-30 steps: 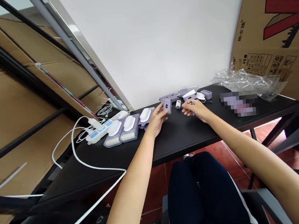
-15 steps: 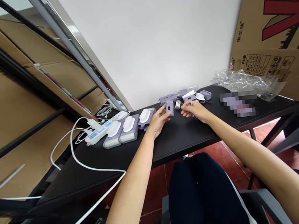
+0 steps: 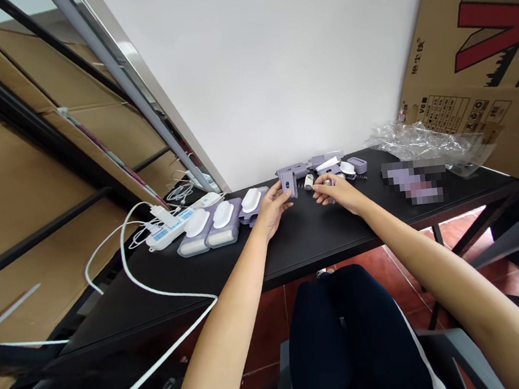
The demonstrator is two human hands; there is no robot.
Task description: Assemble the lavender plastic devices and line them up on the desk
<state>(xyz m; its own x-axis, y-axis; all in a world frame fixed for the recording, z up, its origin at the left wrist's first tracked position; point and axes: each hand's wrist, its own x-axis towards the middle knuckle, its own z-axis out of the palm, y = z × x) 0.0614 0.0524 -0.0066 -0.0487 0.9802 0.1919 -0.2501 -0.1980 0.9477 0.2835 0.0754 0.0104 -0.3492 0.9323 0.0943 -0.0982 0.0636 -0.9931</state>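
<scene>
My left hand is closed on a small purple plastic part with a dark oval hole, held up above the black table. To its right, my right hand has its fingers bent together in a pinch; what sits in them is too small to make out. Between the hands lies a small white cylinder with a dark end. Behind them are purple plastic pieces, a white brush head, a purple oval ring piece and small dark springs.
Several purple pieces with white oval tops stand on the left, beside a white power strip with cables. Clear plastic wrap and a blurred-out object lie on the right. A cardboard box leans behind them.
My left hand has turned the purple part slightly and shifted it a little left. My right hand stays almost in place, its fingers still pinched.
</scene>
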